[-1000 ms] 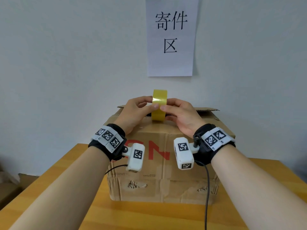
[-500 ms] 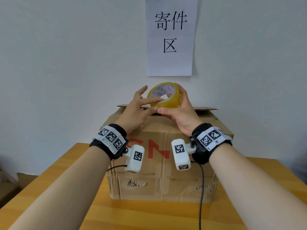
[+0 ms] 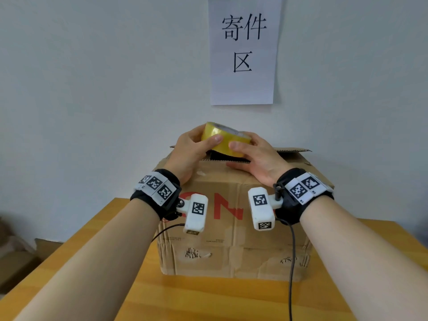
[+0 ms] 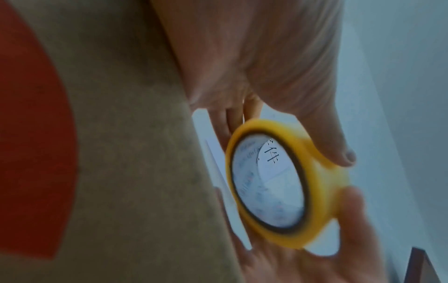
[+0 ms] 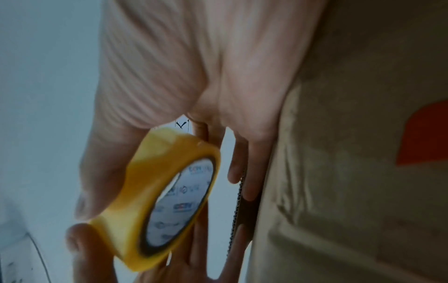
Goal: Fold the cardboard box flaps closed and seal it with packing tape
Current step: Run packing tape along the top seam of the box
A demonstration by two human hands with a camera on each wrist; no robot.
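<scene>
Two hands hold one roll of yellow packing tape between them, above the top of the cardboard box. From the head view the left hand wraps the roll from its left side, thumb laid across the near face of the band and fingers curled round the far side. The right hand takes it from the right, thumb pressed on the band next to the left thumb, while at least one lower finger lies flat on the box's near top flap. The roll is tilted, its open core facing up and to the right.

The left wrist view, blurred, shows the tape as a yellow ring with a white printed core, the thumb on its outer band and the other hand's fingers below it. The right wrist view shows the roll clamped between thumb and fingers just beside the box wall, with a corrugated flap edge next to it.

Behind the hands a dark gap shows between the flaps, and the rear flap stands slightly raised. The box bears red lettering and sits on a wooden table. A white paper sign with black characters hangs on the wall behind
</scene>
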